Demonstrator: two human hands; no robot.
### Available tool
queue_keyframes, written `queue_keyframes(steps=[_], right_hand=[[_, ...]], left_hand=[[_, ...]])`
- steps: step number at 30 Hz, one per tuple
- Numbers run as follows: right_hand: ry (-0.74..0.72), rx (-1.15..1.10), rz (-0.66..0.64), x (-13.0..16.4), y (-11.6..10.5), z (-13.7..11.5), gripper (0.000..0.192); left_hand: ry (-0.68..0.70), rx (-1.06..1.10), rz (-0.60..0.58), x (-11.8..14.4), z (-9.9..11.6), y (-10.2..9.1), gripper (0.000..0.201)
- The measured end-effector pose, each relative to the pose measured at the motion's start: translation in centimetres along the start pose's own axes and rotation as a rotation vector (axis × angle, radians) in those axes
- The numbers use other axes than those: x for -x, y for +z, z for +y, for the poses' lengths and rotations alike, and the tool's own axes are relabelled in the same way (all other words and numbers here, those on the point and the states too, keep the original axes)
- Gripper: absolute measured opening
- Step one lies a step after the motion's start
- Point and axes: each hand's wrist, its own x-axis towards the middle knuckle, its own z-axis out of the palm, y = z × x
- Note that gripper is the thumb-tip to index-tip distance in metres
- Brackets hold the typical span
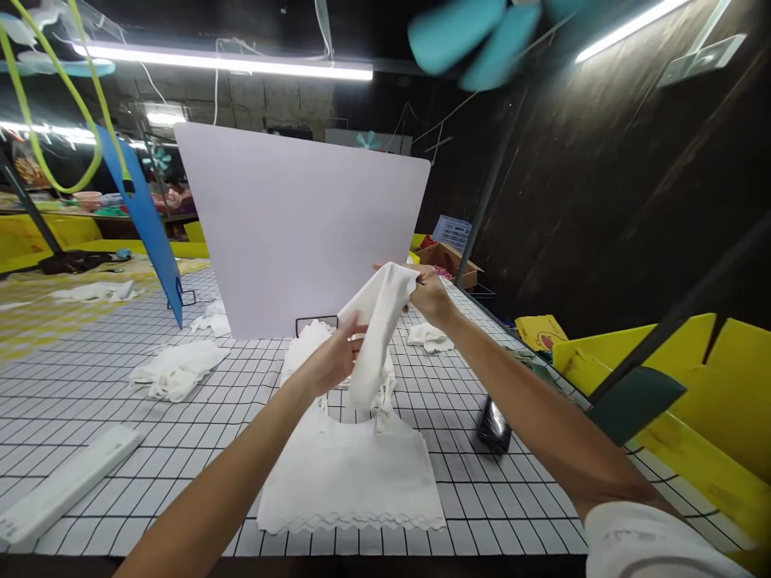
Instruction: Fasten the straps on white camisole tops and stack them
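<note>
A white garment, perhaps a camisole, hangs bunched in the air above the table, its lower end drooping. My right hand grips its upper right end with closed fingers. At its left side, my left hand has thumb and fingers curled against the cloth, holding it. Beneath both hands lies a stack of white camisoles, flat, with scalloped hems towards me and thin straps pointing away. More white garments are heaped just behind the stack, partly hidden by my left hand and the held cloth.
A white board stands upright behind the garments, with a blue board to its left. Crumpled white garments lie on the gridded tablecloth. A black object sits right, a long white case left. Yellow panels border the right.
</note>
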Motion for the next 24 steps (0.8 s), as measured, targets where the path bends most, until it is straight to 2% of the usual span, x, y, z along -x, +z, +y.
queue_keyframes(steps=[3, 8, 15, 20, 24], right_hand=[[0.143, -0.285, -0.108, 0.6, 0.4, -0.1, 0.047], [0.247, -0.568, -0.204, 1.0, -0.5, 0.5, 0.050], [0.332, -0.630, -0.082, 0.7, -0.1, 1.7, 0.043], [0.421, -0.672, 0.101, 0.3, 0.7, 2.9, 0.040], [0.419, -0.764, 0.055, 0.5, 1.4, 2.7, 0.048]], left_hand=[[0.040, 0.019, -0.042, -1.2, -0.9, 0.2, 0.059], [0.196, 0.065, 0.097, -1.6, 0.2, -0.7, 0.040], [0.137, 0.128, 0.094, -1.0, 1.5, -1.5, 0.037], [0.314, 0.122, 0.259, -1.2, 2.3, -1.4, 0.026], [0.292, -0.052, 0.317, -1.6, 2.3, -1.6, 0.036]])
